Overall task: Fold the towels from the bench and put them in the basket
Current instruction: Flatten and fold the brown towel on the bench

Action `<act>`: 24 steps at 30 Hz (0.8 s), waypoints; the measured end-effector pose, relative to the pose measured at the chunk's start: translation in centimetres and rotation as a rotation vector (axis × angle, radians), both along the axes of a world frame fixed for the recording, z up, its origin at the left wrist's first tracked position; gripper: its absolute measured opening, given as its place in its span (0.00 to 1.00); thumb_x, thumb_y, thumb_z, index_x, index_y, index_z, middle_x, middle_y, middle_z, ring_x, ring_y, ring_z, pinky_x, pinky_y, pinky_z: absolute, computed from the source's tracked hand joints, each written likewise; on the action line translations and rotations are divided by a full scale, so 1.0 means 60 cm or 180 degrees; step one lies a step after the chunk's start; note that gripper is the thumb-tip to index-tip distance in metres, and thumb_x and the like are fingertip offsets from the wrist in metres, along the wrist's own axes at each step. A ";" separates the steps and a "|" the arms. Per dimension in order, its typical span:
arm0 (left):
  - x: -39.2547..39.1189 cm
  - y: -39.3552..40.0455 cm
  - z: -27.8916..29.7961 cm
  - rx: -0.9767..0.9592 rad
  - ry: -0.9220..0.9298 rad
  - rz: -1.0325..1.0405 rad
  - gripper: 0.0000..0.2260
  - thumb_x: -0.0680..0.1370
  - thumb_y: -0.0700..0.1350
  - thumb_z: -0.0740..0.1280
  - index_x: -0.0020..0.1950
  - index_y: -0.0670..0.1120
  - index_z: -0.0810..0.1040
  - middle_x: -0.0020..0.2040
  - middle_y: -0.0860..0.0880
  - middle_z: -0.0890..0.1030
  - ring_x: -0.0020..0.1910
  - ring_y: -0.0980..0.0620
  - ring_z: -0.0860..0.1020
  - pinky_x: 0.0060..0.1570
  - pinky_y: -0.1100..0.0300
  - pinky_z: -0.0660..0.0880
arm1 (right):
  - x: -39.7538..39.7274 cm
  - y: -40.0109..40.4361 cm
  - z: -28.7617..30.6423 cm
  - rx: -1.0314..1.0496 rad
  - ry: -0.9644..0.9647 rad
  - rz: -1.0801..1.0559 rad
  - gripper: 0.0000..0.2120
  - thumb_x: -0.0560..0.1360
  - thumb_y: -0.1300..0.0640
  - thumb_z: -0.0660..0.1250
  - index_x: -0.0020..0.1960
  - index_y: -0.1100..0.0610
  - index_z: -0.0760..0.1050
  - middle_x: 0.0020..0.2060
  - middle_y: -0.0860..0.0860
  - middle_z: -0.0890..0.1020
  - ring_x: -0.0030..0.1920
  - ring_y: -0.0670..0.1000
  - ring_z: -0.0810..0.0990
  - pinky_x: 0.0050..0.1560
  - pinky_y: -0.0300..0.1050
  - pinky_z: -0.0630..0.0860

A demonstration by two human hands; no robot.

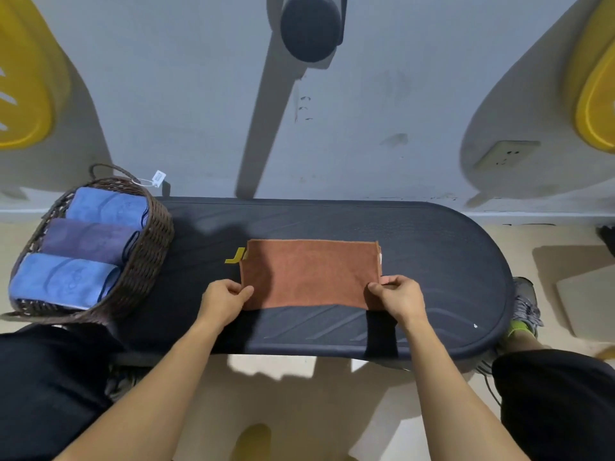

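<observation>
Left grip [223, 298], right grip [397, 294], brown towel [309, 272] pinched between

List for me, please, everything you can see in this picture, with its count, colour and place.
brown towel: one, rust brown, flat on the middle of the bench
bench: one, dark grey, across the middle of the view
basket: one, dark brown wicker, on the bench's left end
folded towels: three in the basket, blue at the far end, purple in the middle, blue nearest
tag: one, white, tied to the basket's handle
wall socket: one, white, on the wall at right
hands: two, left hand and right hand, each pinching a near corner of the brown towel
</observation>
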State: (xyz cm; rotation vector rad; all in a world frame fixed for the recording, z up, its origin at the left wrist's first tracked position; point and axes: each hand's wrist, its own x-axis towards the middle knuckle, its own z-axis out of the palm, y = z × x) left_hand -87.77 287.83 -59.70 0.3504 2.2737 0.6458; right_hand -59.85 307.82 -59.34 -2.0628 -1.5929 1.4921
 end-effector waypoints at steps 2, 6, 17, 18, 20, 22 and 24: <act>0.013 -0.014 0.008 0.0013 0.0304 -0.0207 0.08 0.77 0.51 0.71 0.41 0.49 0.77 0.37 0.52 0.80 0.44 0.47 0.80 0.43 0.55 0.73 | 0.008 -0.014 0.009 0.0051 -0.0102 0.0196 0.08 0.70 0.52 0.77 0.46 0.52 0.79 0.38 0.46 0.83 0.43 0.49 0.83 0.42 0.43 0.76; 0.026 -0.047 0.026 -0.0389 0.0436 -0.0743 0.11 0.78 0.49 0.68 0.39 0.46 0.74 0.38 0.49 0.80 0.43 0.45 0.78 0.40 0.56 0.68 | 0.041 -0.045 0.021 -0.0096 -0.0292 0.0382 0.06 0.71 0.56 0.76 0.43 0.54 0.79 0.41 0.52 0.84 0.42 0.53 0.82 0.46 0.47 0.79; 0.061 -0.070 0.034 -0.0109 0.0168 -0.0884 0.09 0.75 0.50 0.73 0.41 0.45 0.79 0.38 0.49 0.82 0.38 0.51 0.79 0.34 0.59 0.71 | 0.098 -0.108 0.027 -0.0638 -0.0318 0.0623 0.12 0.71 0.51 0.77 0.46 0.59 0.81 0.43 0.53 0.85 0.45 0.55 0.84 0.50 0.52 0.82; 0.064 -0.071 0.030 0.0092 0.0095 -0.0736 0.08 0.75 0.47 0.73 0.43 0.44 0.80 0.39 0.47 0.82 0.39 0.49 0.79 0.37 0.58 0.73 | 0.093 -0.110 0.026 -0.0475 -0.0382 0.0619 0.13 0.71 0.48 0.77 0.44 0.58 0.80 0.42 0.52 0.85 0.44 0.54 0.84 0.47 0.49 0.81; 0.070 -0.075 0.025 0.0431 -0.0128 -0.0447 0.06 0.75 0.43 0.73 0.46 0.42 0.81 0.40 0.44 0.82 0.40 0.48 0.78 0.41 0.56 0.73 | 0.086 -0.112 0.025 -0.0140 -0.0499 0.0593 0.12 0.72 0.47 0.75 0.42 0.55 0.78 0.42 0.51 0.84 0.43 0.52 0.82 0.43 0.45 0.76; 0.070 -0.080 0.026 0.0707 -0.0292 -0.0237 0.03 0.76 0.41 0.72 0.49 0.43 0.81 0.42 0.43 0.82 0.40 0.49 0.78 0.40 0.58 0.73 | 0.086 -0.110 0.022 -0.0055 -0.0394 0.0442 0.10 0.74 0.50 0.73 0.41 0.55 0.76 0.42 0.51 0.84 0.43 0.52 0.81 0.46 0.48 0.77; 0.067 -0.081 0.025 0.0926 -0.0358 -0.0104 0.02 0.77 0.39 0.71 0.47 0.45 0.81 0.40 0.45 0.82 0.38 0.51 0.78 0.37 0.62 0.73 | 0.090 -0.108 0.021 -0.0089 -0.0066 0.0191 0.09 0.74 0.54 0.73 0.40 0.56 0.75 0.40 0.52 0.84 0.43 0.53 0.82 0.49 0.53 0.80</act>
